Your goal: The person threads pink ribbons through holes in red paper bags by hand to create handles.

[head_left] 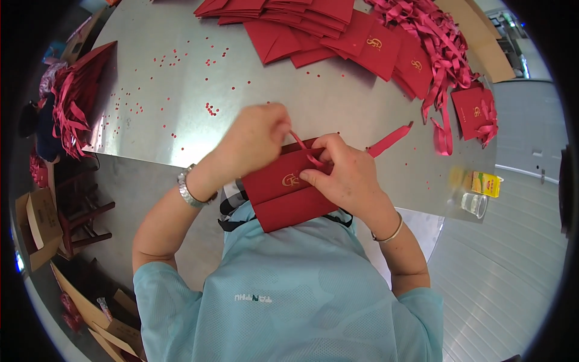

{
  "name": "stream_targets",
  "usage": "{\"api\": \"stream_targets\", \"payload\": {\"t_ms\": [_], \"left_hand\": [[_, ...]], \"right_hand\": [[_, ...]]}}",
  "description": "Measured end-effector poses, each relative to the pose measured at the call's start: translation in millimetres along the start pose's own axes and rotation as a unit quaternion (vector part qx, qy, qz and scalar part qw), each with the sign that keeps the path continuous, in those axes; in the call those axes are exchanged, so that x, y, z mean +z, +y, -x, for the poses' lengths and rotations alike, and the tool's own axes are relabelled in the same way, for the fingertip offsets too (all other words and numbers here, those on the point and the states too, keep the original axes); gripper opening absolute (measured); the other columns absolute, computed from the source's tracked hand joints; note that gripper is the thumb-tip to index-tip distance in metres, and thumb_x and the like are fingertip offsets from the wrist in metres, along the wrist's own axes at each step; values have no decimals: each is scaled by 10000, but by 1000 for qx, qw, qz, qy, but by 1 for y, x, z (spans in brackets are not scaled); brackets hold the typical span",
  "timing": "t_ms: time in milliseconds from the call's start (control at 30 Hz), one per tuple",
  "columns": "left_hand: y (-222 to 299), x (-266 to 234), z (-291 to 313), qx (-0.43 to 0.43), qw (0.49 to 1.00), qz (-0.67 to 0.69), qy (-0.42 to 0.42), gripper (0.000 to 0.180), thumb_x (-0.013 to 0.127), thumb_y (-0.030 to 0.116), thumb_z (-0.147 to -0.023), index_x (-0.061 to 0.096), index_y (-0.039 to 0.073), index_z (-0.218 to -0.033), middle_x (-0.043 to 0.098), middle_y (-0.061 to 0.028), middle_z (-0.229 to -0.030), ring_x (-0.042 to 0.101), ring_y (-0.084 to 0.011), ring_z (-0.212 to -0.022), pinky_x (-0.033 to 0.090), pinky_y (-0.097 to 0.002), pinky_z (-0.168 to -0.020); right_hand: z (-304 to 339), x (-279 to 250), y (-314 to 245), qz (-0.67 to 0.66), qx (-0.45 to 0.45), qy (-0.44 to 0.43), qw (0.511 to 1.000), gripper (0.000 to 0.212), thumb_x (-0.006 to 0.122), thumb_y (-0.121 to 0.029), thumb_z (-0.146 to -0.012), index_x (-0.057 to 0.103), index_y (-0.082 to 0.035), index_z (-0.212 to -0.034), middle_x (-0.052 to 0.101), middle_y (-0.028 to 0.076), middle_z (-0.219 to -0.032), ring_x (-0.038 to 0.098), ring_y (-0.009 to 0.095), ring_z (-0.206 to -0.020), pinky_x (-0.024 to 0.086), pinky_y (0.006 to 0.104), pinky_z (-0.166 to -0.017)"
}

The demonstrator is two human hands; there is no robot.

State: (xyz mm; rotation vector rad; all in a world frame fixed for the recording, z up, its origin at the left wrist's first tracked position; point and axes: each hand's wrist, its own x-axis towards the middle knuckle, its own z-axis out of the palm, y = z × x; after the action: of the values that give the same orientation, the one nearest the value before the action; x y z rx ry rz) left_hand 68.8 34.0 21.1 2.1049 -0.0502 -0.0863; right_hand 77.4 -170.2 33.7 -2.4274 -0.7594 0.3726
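A red paper gift bag with a gold emblem rests against my front at the table's near edge. My right hand grips its upper right edge, thumb on the front face and fingers curled over the opening. A red ribbon runs up from the bag's top to my left hand, which pinches it above and left of the bag. Another end of red ribbon sticks out past my right hand. The fingertips of my right hand are partly hidden inside the bag's opening.
Flat red bags are stacked at the far side of the metal table, beside a heap of ribbons. Bags with ribbons lie at the left. A plastic cup and yellow box stand right. Cardboard boxes sit lower left.
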Motion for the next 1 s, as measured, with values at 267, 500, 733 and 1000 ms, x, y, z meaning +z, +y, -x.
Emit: {"api": "stream_targets", "payload": {"t_ms": [267,500,733,1000], "left_hand": [[-32,-11,3,-125,986,-7,113,177,559,127,-910,640,-24,-953,666,-189,-787,653,-304,-681,503,-357,-632],[-15,-9,54,76,988,-131,19,177,682,92,-817,660,37,-983,610,-132,-877,609,-309,-821,502,-389,-710],[-12,-9,60,-41,999,5,19,166,709,24,-760,629,5,-904,577,-103,-860,575,-221,-723,491,-313,-656],[-15,-24,56,-152,986,38,-52,123,690,22,-790,583,-17,-839,548,-64,-833,537,-125,-690,477,-282,-637]], "right_hand": [[-1,1,10,-35,16,-17,999,355,731,-187,-763,568,-90,-1063,681,66,-757,664,261,-680,492,365,-571],[4,5,17,-35,2,6,999,379,680,-124,-784,563,-82,-1142,675,107,-802,656,296,-722,500,392,-601],[18,-33,63,-22,-108,79,991,456,629,-39,-745,581,-67,-1197,627,151,-1145,589,344,-1066,473,432,-899],[40,-62,134,172,-78,131,973,281,604,23,-781,679,-67,-1036,680,71,-1084,629,271,-999,515,357,-814]]}}
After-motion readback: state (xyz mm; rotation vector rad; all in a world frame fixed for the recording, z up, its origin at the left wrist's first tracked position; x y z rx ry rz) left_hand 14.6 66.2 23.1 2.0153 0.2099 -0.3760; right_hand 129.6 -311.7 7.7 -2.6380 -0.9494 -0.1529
